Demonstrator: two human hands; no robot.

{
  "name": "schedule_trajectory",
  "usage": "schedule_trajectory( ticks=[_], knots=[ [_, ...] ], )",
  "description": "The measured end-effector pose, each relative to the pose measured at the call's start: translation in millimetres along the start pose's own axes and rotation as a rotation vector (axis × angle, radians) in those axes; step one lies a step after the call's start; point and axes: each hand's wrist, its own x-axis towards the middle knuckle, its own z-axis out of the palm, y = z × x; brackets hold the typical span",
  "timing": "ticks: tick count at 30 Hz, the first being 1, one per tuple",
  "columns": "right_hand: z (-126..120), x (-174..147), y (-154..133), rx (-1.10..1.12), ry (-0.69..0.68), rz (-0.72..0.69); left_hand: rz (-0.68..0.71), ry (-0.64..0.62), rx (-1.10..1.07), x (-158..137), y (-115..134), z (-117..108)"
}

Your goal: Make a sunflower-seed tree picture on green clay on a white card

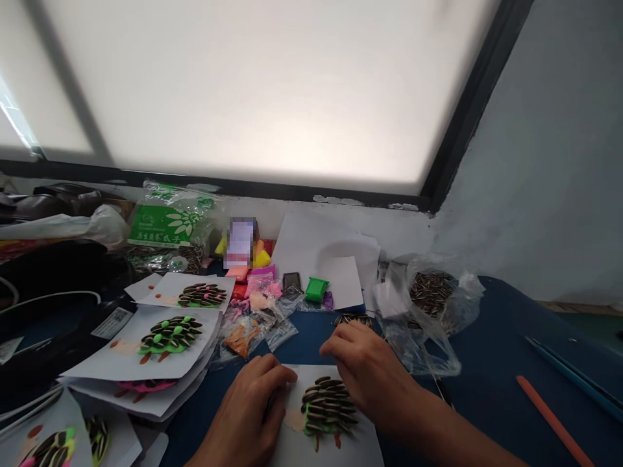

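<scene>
Card bearing a seed hedgehog lies on the table. Left hand rests at its left edge, right hand over its upper right; hands apart, fingers bent, grip undeterminable. Seeds lie just beyond.

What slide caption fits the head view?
Left hand and right hand at a paper sheet bearing a seed-covered figure, similar cards stacked at left.

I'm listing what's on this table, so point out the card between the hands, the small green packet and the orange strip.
Card [299, 451]: head view, on its bare paper, lower left.
Green packet [317, 290]: head view, on its middle.
Orange strip [554, 421]: head view, midway along its visible length.
</scene>
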Motion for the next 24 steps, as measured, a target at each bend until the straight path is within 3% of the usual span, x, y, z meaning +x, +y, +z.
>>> schedule_trajectory(
  ticks=[5,11,18,24],
  knots=[
    [6,7,12,-0.061,-0.038,0.073,0.075,0.059,0.046,-2,-6,7],
    [14,9,22,-0.067,-0.067,0.162,0.016,0.084,0.032,-4,-7,8],
    [23,12,38,-0.065,-0.043,0.208,-0.044,0.122,-0.106,-4,-4,-1],
    [29,9,39,-0.060,-0.023,0.193,0.029,0.141,-0.076,-3,-5,1]
  ],
)
